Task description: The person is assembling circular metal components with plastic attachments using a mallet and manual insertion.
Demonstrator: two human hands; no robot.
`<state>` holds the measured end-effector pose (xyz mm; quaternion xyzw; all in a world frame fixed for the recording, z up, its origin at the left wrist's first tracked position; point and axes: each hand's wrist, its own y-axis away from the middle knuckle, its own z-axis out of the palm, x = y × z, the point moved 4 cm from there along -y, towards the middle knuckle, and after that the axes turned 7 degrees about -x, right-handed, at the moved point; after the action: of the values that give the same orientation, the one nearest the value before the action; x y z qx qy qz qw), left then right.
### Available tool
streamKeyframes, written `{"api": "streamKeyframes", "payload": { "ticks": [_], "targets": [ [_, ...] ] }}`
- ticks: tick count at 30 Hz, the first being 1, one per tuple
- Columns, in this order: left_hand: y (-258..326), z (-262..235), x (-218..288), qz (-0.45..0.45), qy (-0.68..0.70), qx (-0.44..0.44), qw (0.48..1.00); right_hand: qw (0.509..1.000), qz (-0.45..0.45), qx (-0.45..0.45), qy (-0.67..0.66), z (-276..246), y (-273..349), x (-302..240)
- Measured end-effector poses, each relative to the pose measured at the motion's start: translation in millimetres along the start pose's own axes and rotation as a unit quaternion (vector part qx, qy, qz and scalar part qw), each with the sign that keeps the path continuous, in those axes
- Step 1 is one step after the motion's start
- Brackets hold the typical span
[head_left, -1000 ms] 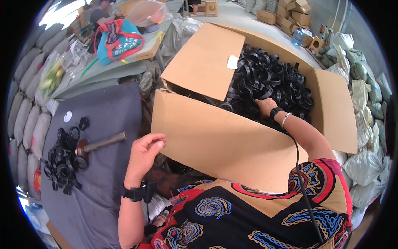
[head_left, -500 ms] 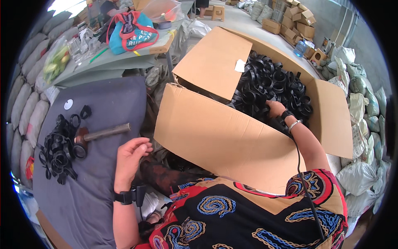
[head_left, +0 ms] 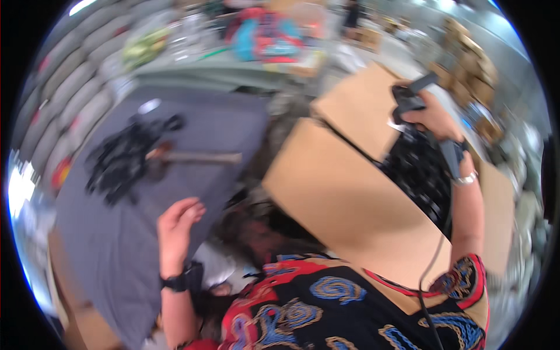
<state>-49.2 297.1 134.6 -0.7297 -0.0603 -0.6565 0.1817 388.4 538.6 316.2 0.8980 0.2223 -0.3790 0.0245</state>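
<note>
My right hand is raised over the open cardboard box, closed around some black ring-shaped pieces. Motion blurs them, so I cannot tell how many it grips. Below it, a mass of similar black rings fills the box. My left hand hovers with loosely bent fingers and nothing in it, over the near right part of the grey cloth-covered surface. Farther off on that cloth lies a heap of black rings, with a wooden-handled hammer against its right side.
A small white disc lies at the cloth's far side. Behind stands a table with a blue and red bag and a plastic bag of green produce. Stacked sacks line the left; cartons are piled far right.
My right hand has come up out of the rings in the box, with black pieces in it. The whole view has shifted and blurred. My left hand stays raised, its fingers still loosely bent.
</note>
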Motion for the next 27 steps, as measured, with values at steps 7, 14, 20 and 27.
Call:
{"api": "streamKeyframes", "payload": {
  "ticks": [7, 14, 20, 27],
  "targets": [
    [87.0, -92.9, -4.3, 0.051, -0.318, 0.287, 0.902, 0.937, -0.191, -0.236, -0.17, 178.0, -63.7, -148.3],
    [153.1, -135.7, -37.4, -0.044, -0.557, 0.343, 0.755, 0.886, -0.372, -0.26, -0.098, 386.3, -119.8, -282.2],
    [141.2, -121.0, -24.8, -0.056, -0.571, 0.32, 0.754, 0.921, -0.363, -0.115, 0.077, 487.7, -162.1, -374.3],
    [140.2, -122.6, -18.7, -0.068, -0.56, 0.306, 0.767, 0.908, -0.338, -0.213, 0.126, 605.1, -218.8, -411.9]
  ]
}}
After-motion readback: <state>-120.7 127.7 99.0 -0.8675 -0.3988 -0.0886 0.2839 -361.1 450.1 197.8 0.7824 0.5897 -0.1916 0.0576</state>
